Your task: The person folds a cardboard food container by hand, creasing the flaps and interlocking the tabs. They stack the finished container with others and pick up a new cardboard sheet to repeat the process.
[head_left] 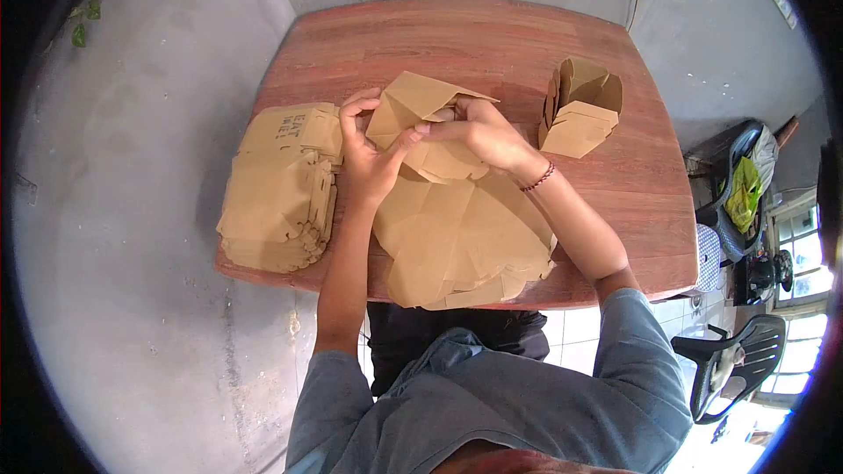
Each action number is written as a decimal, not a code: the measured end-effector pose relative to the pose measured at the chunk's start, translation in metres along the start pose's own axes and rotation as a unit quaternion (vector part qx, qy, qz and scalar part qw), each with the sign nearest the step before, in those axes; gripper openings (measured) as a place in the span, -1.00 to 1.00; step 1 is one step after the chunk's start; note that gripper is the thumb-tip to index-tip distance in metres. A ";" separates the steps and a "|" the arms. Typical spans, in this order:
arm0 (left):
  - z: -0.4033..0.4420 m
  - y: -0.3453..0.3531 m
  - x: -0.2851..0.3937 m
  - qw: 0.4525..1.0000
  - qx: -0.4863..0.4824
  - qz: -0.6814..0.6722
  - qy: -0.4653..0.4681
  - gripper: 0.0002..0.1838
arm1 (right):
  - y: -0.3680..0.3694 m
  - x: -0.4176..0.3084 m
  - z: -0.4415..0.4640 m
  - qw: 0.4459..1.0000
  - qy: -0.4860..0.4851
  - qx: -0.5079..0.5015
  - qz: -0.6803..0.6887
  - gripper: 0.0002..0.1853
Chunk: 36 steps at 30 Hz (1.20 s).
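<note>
A partly folded brown cardboard box point(420, 98) is held up between both hands over the middle of the table. My left hand point(373, 154) grips its left side, thumb pointing in toward the centre. My right hand point(485, 133) holds the right side, with some fingers tucked inside the folds and hidden. Beneath the hands lie flat cardboard box blanks point(457, 237), spread to the table's front edge. Left of my left hand sits a thick stack of flat blanks point(268, 193), the top one printed "EAT ME!". Several folded boxes, nested together point(580, 127), stand at the right.
The reddish wooden table point(439, 35) has rounded edges, with grey walls point(158, 123) behind it and to the left. At the right are a dark chair with bags point(742, 193) and a black plastic chair point(738, 360).
</note>
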<state>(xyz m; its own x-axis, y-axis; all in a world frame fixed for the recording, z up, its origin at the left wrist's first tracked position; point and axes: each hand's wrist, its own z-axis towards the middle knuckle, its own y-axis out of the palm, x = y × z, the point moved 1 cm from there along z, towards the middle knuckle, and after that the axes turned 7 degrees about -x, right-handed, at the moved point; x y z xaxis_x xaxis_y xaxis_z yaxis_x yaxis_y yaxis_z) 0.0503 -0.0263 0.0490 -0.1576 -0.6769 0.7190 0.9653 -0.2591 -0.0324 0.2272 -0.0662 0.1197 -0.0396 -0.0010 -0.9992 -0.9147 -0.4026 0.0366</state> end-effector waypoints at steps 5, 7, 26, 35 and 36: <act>-0.002 0.001 0.008 0.999 -0.001 0.050 -0.015 -0.21 | -0.015 -0.008 -0.002 0.994 -0.007 -0.067 -0.086 -0.50; 0.006 0.004 0.027 0.951 -0.078 0.280 0.106 -0.17 | -0.021 -0.014 -0.003 0.991 -0.030 -0.094 -0.095 -0.54; -0.006 0.004 0.007 0.996 0.050 0.070 0.033 -0.55 | -0.033 -0.005 -0.004 0.974 -0.011 -0.103 0.202 -0.54; -0.001 0.006 0.018 0.964 0.041 0.255 0.064 -0.67 | -0.031 -0.008 -0.001 0.990 -0.039 -0.105 -0.087 -0.50; 0.000 0.006 0.018 0.965 0.035 0.254 0.060 -0.69 | -0.032 -0.007 0.000 0.991 -0.026 -0.091 -0.094 -0.52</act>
<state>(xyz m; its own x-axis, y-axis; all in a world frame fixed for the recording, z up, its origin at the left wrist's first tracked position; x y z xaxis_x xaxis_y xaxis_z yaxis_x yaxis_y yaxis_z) 0.0532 -0.0401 0.0618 0.3214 -0.7798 0.5373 0.9351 0.1720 -0.3097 0.2565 -0.0535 0.1257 0.0994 0.1343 -0.9859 -0.8205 -0.5495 -0.1575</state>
